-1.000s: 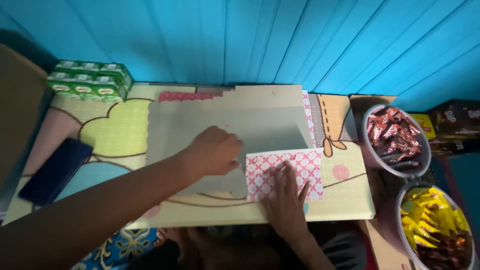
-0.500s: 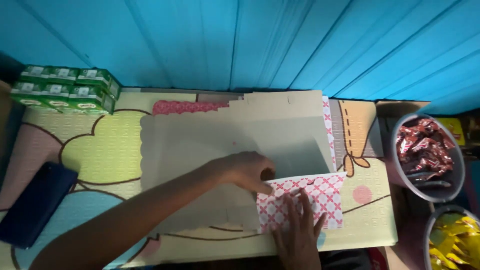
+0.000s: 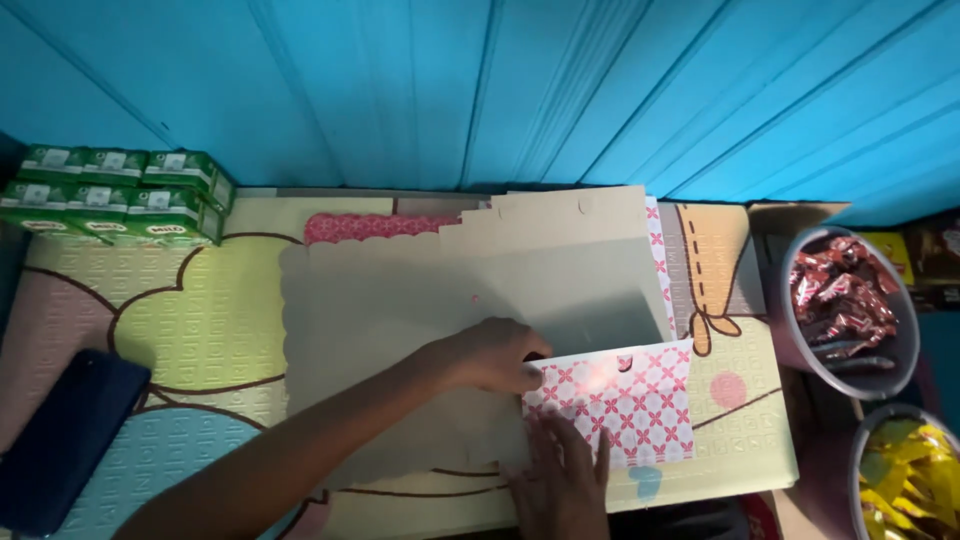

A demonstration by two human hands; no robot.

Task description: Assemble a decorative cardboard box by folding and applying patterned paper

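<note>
A large flat sheet of grey-beige cardboard (image 3: 400, 300) with a scalloped left edge lies on a pastel cartoon play mat (image 3: 180, 320). Its lower right flap (image 3: 630, 395), white with a red cross pattern, is folded up over the grey side. My left hand (image 3: 490, 355) presses with curled fingers on the cardboard at the flap's left edge. My right hand (image 3: 560, 475) lies flat, fingers spread, on the flap's lower left part. More flat cardboard pieces (image 3: 570, 215) are stacked under the sheet at the back.
Green drink cartons (image 3: 110, 195) stand at the back left against a blue plank wall. A dark blue flat object (image 3: 60, 440) lies at the left. At the right are a bowl of red-wrapped sweets (image 3: 850, 300) and a bowl of yellow-wrapped ones (image 3: 910, 480).
The view has shifted, so everything sits further right and lower. My left hand has slid to the right, up to the patterned flap's edge. My right hand stays on the flap.
</note>
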